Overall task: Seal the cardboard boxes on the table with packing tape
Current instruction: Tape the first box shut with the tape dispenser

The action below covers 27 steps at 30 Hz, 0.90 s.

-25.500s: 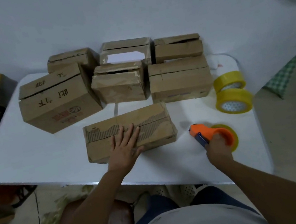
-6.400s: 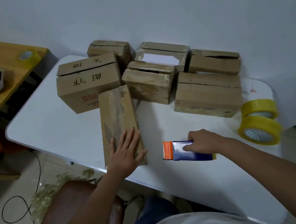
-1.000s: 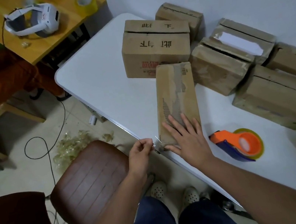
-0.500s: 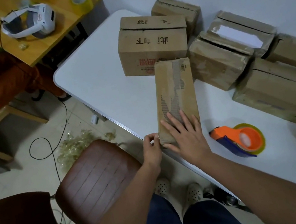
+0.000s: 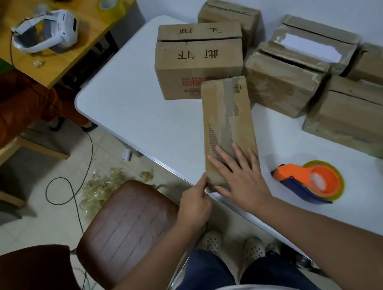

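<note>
Sealing step: the long box (image 5: 228, 124) lies lengthwise at the near edge of the white desk (image 5: 134, 108), its far end touching the big lettered box (image 5: 200, 64).
Right hand (image 5: 240, 174): flat and open, fingers spread on the long box's near end, pressing it down.
Left hand (image 5: 195, 204): a second ago it pinched a loose tape end away from the box; now its fingers are pinched against the box's near corner, apparently smoothing that end down.
Tape dispenser (image 5: 314, 181): set down just right of the long box, untouched.
Meaning: this box's strip looks nearly finished; the boxes behind it remain unsealed.
</note>
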{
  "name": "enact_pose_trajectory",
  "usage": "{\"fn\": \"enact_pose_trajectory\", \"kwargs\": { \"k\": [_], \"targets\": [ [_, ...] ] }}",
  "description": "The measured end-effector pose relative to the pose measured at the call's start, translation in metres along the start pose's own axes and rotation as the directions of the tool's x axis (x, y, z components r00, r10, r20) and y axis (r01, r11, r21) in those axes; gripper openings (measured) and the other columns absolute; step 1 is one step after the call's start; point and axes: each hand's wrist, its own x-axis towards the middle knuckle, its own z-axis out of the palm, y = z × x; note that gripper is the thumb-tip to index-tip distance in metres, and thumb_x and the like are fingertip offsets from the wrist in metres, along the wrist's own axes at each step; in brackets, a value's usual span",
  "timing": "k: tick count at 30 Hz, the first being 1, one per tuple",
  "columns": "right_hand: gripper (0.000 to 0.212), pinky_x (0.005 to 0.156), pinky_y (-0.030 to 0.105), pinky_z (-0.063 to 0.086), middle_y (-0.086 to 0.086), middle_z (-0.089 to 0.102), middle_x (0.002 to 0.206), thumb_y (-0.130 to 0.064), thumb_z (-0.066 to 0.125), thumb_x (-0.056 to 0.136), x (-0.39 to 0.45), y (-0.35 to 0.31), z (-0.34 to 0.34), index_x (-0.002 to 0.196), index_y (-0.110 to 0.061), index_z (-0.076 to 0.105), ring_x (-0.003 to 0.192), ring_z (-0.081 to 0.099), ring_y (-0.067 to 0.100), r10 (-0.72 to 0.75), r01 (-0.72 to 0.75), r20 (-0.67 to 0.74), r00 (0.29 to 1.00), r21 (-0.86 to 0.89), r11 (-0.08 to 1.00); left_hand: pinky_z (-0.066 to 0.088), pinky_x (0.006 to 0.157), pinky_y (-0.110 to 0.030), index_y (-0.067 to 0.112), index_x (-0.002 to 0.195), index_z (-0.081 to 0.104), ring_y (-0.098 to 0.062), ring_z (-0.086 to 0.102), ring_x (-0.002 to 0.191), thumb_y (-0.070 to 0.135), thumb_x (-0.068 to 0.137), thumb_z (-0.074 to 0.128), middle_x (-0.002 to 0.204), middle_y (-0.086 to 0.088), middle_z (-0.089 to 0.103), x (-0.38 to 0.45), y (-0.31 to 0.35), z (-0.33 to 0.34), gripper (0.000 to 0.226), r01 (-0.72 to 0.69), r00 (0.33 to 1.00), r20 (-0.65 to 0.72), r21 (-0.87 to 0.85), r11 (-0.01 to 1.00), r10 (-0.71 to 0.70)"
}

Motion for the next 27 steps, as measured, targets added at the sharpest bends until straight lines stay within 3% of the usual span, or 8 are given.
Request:
{"fn": "enact_pose_trajectory", "kwargs": {
  "k": [3,7,9,11,15,19,23,27],
  "targets": [
    [0.080,0.116,0.057,0.012,-0.005,0.005,0.163,-0.064,0.044,0.089,0.001,-0.001,0.000,0.155,-0.035,0.009,0.150,0.005,0.033,-0.006,0.006,0.018,1.000,-0.003,1.000,0.047,0.083,-0.028,0.017,0.159,0.014,-0.029,0.061,0.109,-0.002,0.092,0.040,0.124,-0.002,0.062,0.003,0.006,-0.007,0.074,0.007,0.997,0.082,0.079,0.997,-0.013],
    [0.080,0.116,0.057,0.010,-0.004,0.000,0.164,-0.064,0.035,0.089,0.001,0.002,0.002,0.155,-0.034,0.003,0.150,0.000,0.034,-0.017,0.017,0.037,0.999,-0.013,1.000,0.036,0.064,-0.035,0.004,0.157,-0.005,-0.028,0.055,0.082,-0.002,0.088,0.039,0.125,-0.018,0.059,0.002,0.014,0.008,0.081,-0.090,0.992,0.122,0.428,0.899,0.041],
    [0.082,0.116,0.057,0.009,-0.004,-0.001,0.164,-0.064,0.040,0.089,0.001,0.003,0.001,0.155,-0.034,0.003,0.150,-0.001,0.034,-0.018,0.018,0.055,0.998,0.002,1.000,0.034,0.063,-0.034,0.008,0.157,0.002,-0.031,0.058,0.085,0.001,0.092,0.039,0.115,-0.019,0.063,0.006,0.014,0.003,0.076,-0.103,0.989,0.139,0.419,0.902,0.048],
    [0.085,0.117,0.057,0.005,-0.005,-0.003,0.164,-0.060,0.047,0.087,0.002,0.003,-0.001,0.155,-0.035,0.003,0.150,-0.005,0.033,-0.034,0.031,0.086,0.996,0.035,0.999,0.041,0.066,-0.030,0.017,0.153,0.030,-0.029,0.064,0.091,0.012,0.100,0.043,0.105,-0.010,0.069,0.009,0.017,-0.009,0.055,-0.061,0.995,0.096,0.238,0.969,0.038],
    [0.070,0.119,0.051,-0.005,-0.015,-0.007,0.162,-0.056,0.043,0.093,0.008,0.016,-0.012,0.153,-0.041,0.011,0.149,-0.014,0.022,-0.077,0.045,0.098,0.992,0.297,0.954,0.038,0.067,0.001,0.023,0.124,0.064,0.004,0.066,0.092,0.029,0.098,0.060,0.098,0.022,0.067,0.010,0.025,-0.015,0.028,0.018,1.000,-0.004,-0.037,0.999,-0.018],
    [0.066,0.121,0.046,0.011,-0.005,0.004,0.163,-0.039,0.054,0.096,0.010,0.032,-0.027,0.153,-0.028,0.022,0.150,0.003,0.022,0.230,-0.209,0.045,0.972,0.611,0.764,0.043,0.071,-0.002,0.026,0.122,0.067,0.016,0.063,0.086,0.021,0.097,0.061,0.096,0.029,0.067,0.016,0.021,-0.031,0.026,0.078,0.991,0.113,-0.118,0.990,-0.065],
    [0.065,0.113,0.038,0.036,-0.003,0.030,0.157,-0.031,0.056,0.097,-0.001,0.026,-0.029,0.153,-0.025,0.022,0.139,0.037,0.017,0.262,-0.290,0.169,0.950,0.789,0.541,0.045,0.092,-0.019,0.023,0.147,0.045,-0.008,0.057,0.122,0.018,0.099,0.054,0.143,0.005,0.055,0.033,0.017,-0.066,0.049,0.035,0.991,0.121,0.162,0.986,-0.055],
    [0.054,0.086,0.005,0.039,-0.007,0.057,0.133,-0.039,0.054,0.097,-0.015,0.012,-0.022,0.147,-0.030,0.035,0.118,0.052,0.003,0.197,-0.335,0.276,0.941,0.844,0.418,0.011,0.121,-0.043,0.020,0.158,0.014,-0.030,0.005,0.152,0.050,0.101,0.042,0.166,-0.005,0.001,0.052,0.041,-0.051,0.070,-0.085,0.996,0.070,0.522,0.849,0.057]
  ]
}}
